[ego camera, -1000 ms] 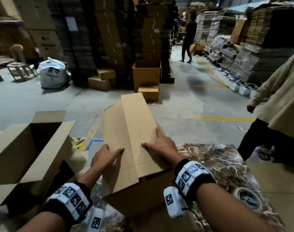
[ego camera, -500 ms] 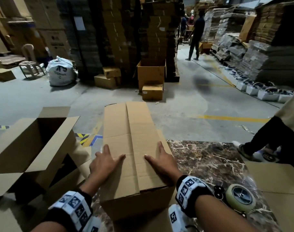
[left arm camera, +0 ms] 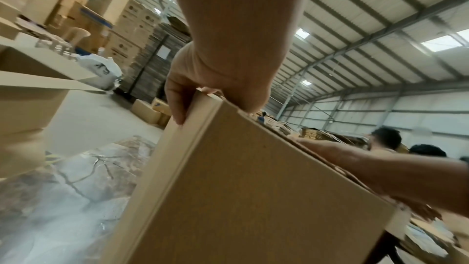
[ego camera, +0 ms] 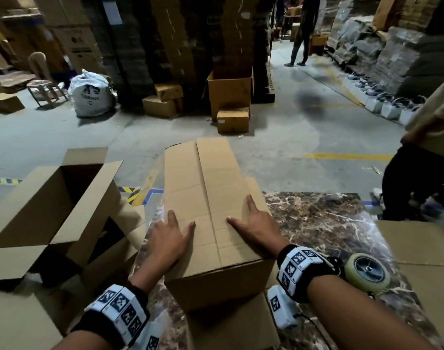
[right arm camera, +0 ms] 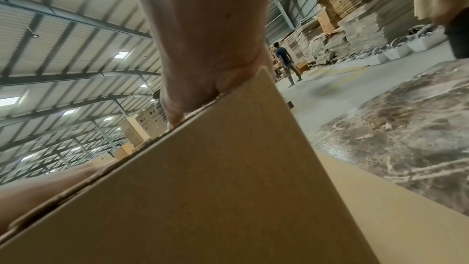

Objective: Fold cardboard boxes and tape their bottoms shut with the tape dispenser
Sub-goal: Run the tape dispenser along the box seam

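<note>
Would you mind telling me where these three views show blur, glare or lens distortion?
Head view: dim, edges bowed by the wide lens, the passer-by smeared. Left wrist view: bright skylights, table hazy, heads at right blurred. Right wrist view: box soft and close, glare on the table.

The tape roll [ego camera: 368,272] on the desk [ego camera: 324,223] is partly hidden behind the right wrist band [ego camera: 301,269], so the rest of the dispenser cannot be made out. In the head view a passer-by [ego camera: 423,152] at the right is cut off by the edge. In the left wrist view the left hand [left arm camera: 218,75] hides its fingers over the box [left arm camera: 253,198] top, with only the thumb showing; the people behind are blurred. In the right wrist view the right hand [right arm camera: 203,79] shows only its heel above the box edge.
</note>
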{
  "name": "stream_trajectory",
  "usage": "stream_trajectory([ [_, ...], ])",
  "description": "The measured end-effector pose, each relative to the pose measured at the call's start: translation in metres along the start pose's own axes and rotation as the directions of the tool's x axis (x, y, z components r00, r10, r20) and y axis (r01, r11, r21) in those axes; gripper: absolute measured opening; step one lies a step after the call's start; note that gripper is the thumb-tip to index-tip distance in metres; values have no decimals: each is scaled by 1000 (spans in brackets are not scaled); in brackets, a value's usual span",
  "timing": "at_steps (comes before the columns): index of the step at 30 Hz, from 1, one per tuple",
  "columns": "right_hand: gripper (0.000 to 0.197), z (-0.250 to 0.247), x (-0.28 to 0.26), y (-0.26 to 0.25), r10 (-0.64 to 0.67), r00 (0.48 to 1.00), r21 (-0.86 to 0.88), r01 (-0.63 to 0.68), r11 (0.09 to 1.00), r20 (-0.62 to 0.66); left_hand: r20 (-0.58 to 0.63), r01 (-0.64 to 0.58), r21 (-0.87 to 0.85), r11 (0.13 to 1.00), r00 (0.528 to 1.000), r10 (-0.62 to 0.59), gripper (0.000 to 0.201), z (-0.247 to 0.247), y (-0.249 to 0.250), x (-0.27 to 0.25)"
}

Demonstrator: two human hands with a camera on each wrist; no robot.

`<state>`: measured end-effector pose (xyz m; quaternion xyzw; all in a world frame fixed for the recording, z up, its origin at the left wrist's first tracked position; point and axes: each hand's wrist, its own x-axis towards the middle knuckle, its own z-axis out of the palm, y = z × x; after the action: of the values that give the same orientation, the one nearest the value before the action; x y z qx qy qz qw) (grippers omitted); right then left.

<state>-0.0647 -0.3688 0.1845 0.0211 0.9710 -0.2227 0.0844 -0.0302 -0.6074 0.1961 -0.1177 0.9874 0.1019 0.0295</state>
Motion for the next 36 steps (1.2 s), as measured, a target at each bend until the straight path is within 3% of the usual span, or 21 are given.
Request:
stream_trajectory([
  [2, 107, -1, -4, 4, 4, 1000, 4, -4, 1000, 7, 20, -38, -6, 999, 999, 38, 88, 10, 2, -12],
  [4, 104, -4, -8, 5, -20, 1000, 31, 20, 999, 23, -45, -244, -11, 970, 969, 243, 95, 23, 6, -19],
  [5, 100, -5, -11, 6, -35, 998, 68, 32, 997, 44, -78, -408, -10, 913, 911, 406, 96, 27, 11, -20],
  [6, 95, -7, -15, 9, -44, 997, 127, 35, 991, 71, -71, -563, 13, 826, 824, 562, 96, 28, 18, -22],
  [8, 82, -6, -27, 22, -72, 994, 261, 47, 964, 86, 72, -747, 106, 657, 664, 744, 101, 28, 36, -27],
  [10, 69, -3, -43, 36, -80, 996, 372, 59, 926, 43, 237, -780, 197, 593, 625, 744, 105, 25, 48, -27],
  [12, 57, 2, -60, 56, -27, 999, 485, 40, 873, -33, 262, -769, 222, 599, 639, 723, 105, 25, 56, -24],
  [14, 54, 8, -75, 83, 112, 991, 593, -51, 803, -66, 238, -744, 193, 640, 668, 705, 112, 28, 68, -22],
  [17, 44, 18, -97, 139, 340, 933, 603, -203, 771, -120, 243, -706, 182, 685, 707, 664, 120, 36, 96, -19],
  [19, 33, 23, -116, 179, 495, 853, 573, -324, 753, -167, 232, -681, 170, 713, 730, 642, 122, 40, 116, -19],
  [22, 22, 32, -148, 234, 716, 682, 527, -559, 640, -148, 218, -659, 167, 734, 751, 624, 116, 44, 133, -16],
  [24, 31, 41, -165, 260, 795, 600, 449, -688, 570, -89, 207, -656, 186, 731, 754, 624, 116, 46, 135, -14],
  [25, 40, 48, -171, 272, 809, 586, 430, -721, 544, -41, 203, -654, 200, 729, 756, 623, 116, 46, 135, -13],
  [29, 57, 69, -172, 299, 776, 612, 503, -725, 471, 155, 208, -647, 220, 730, 762, 613, 117, 48, 136, -11],
  [31, 54, 75, -165, 302, 755, 620, 647, -670, 365, 216, 210, -645, 216, 733, 764, 610, 117, 49, 137, -11],
  [33, 42, 78, -153, 300, 677, 640, 809, -577, 110, 364, 218, -645, 210, 735, 763, 608, 116, 48, 138, -12],
  [35, 25, 68, -141, 289, 478, 698, 837, -517, -180, 534, 230, -647, 197, 737, 761, 607, 113, 48, 138, -14],
  [36, 22, 59, -133, 281, 412, 713, 823, -497, -276, 568, 243, -650, 181, 738, 757, 607, 111, 46, 138, -14],
])
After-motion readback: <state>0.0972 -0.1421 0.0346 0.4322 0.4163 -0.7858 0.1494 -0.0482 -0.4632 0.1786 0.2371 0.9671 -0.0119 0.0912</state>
